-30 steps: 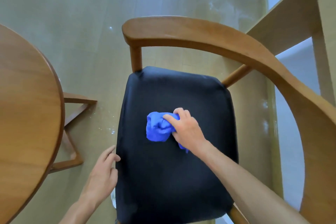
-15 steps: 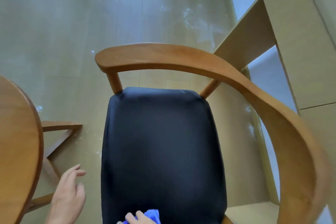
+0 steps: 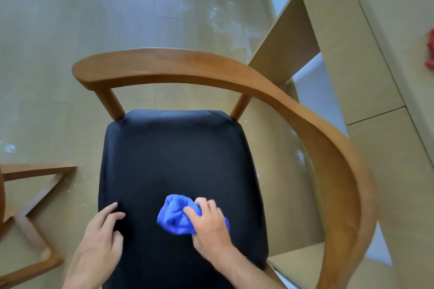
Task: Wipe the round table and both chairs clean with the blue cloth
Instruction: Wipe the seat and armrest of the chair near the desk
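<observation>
Pale wood-look floor (image 3: 70, 30) fills most of the view, and the chair (image 3: 211, 70) stands on it in the middle. I take the chair as the landmark. To the right of the chair, very near its curved armrest, there is a light beige cabinet (image 3: 352, 54) with flat door panels; a small red thing (image 3: 431, 50) hangs at the far right edge of it, too cut off to name. To the left of the chair, at the picture's edge, the wooden base of the table (image 3: 35, 185) lies on the floor, and only a thin brown strip of the round top shows there.

The chair has a bent wooden back rail that runs round from the upper left to the lower right, two slanted posts under it, and a black padded seat (image 3: 176, 159).

On the front part of this seat, a little right of its middle, the right hand (image 3: 209, 225) presses down on the blue cloth (image 3: 173, 216). The cloth is bunched into a ball, and the fingers curl over it and grip it. The left hand (image 3: 101, 237) rests at the front left edge of the seat, apart from the cloth; its fingers are loosely bent, the tips touch the black cover, and it holds nothing.
</observation>
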Demonstrator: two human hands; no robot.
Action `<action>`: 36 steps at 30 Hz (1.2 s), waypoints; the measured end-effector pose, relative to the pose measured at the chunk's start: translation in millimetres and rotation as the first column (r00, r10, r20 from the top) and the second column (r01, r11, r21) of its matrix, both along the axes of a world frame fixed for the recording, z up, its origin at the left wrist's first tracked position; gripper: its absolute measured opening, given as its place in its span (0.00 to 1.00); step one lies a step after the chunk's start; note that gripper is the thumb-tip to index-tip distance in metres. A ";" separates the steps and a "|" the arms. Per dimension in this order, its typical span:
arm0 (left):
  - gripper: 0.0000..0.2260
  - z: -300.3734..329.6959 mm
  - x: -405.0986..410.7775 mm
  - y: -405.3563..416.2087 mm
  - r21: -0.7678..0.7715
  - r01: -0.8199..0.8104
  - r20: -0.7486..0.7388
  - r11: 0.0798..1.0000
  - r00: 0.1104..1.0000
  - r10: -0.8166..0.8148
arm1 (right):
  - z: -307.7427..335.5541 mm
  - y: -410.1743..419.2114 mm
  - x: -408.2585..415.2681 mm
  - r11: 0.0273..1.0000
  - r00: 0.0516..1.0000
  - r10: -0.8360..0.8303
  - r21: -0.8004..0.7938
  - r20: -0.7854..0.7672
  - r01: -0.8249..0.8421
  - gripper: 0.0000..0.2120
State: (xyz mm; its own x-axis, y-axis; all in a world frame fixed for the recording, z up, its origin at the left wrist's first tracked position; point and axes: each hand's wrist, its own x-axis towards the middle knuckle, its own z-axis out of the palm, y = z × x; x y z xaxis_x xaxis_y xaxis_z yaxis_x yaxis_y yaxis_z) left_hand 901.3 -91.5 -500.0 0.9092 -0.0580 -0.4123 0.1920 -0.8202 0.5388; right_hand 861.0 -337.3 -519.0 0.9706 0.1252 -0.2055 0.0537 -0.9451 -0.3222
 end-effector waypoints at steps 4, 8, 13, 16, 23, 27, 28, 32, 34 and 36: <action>0.25 -15.5 5.1 -11.0 0.128 0.332 0.062 0.935 0.938 -0.341 | 5.4 -20.8 -53.2 0.925 0.925 0.379 -0.023 -0.028 -0.379 0.16; 0.41 -19.6 12.6 -16.9 0.211 0.561 -0.129 0.801 0.828 -0.546 | 8.1 -69.8 6.5 0.875 0.881 0.471 -0.148 0.045 -0.460 0.20; 0.64 -23.4 9.6 -29.4 0.228 0.615 -0.246 0.755 0.787 -0.566 | 0.3 -108.5 99.1 0.980 0.987 -0.088 -0.163 0.134 0.109 0.26; 0.64 -24.3 10.6 -28.5 0.235 0.604 -0.252 0.761 0.794 -0.553 | -0.4 -88.4 108.3 0.909 0.915 -0.377 -0.130 0.142 0.395 0.24; 0.62 -21.0 14.3 -30.7 0.251 0.601 -0.231 0.759 0.799 -0.556 | 11.7 -15.7 -19.1 0.988 0.981 -0.144 0.034 -0.134 0.149 0.24; 0.42 10.5 24.3 -44.6 0.227 0.478 -0.254 0.848 0.870 -0.423 | 28.9 -25.1 -22.3 0.956 0.932 -0.213 0.134 -0.294 0.260 0.25; 0.37 20.9 26.3 -48.9 0.176 0.414 -0.270 0.893 0.893 -0.360 | 37.5 -30.1 -14.6 0.937 0.902 -0.214 0.183 -0.376 0.299 0.26; 0.19 72.2 34.7 -69.9 -0.072 0.155 -0.224 0.985 0.960 -0.168 | 90.2 -34.9 17.6 0.808 0.866 -0.310 0.371 -0.392 0.457 0.20; 0.09 107.4 40.3 -79.9 -0.225 0.030 -0.199 0.974 0.977 -0.076 | 124.8 -31.2 30.8 0.713 0.834 -0.349 0.456 -0.428 0.533 0.15; 0.06 154.8 48.5 -90.7 -0.390 -0.088 -0.184 0.917 0.983 0.016 | 163.6 -26.6 42.5 0.613 0.816 -0.356 0.545 -0.455 0.572 0.17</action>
State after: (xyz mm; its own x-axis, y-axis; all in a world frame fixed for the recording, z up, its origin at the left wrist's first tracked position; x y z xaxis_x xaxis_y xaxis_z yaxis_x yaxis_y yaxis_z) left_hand 949.8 -182.2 -345.2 0.8316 -0.2028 -0.5170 0.3488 -0.5338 0.7704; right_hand 903.5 -363.9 -355.4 0.8462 -0.1240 -0.5182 -0.5238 -0.3718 -0.7664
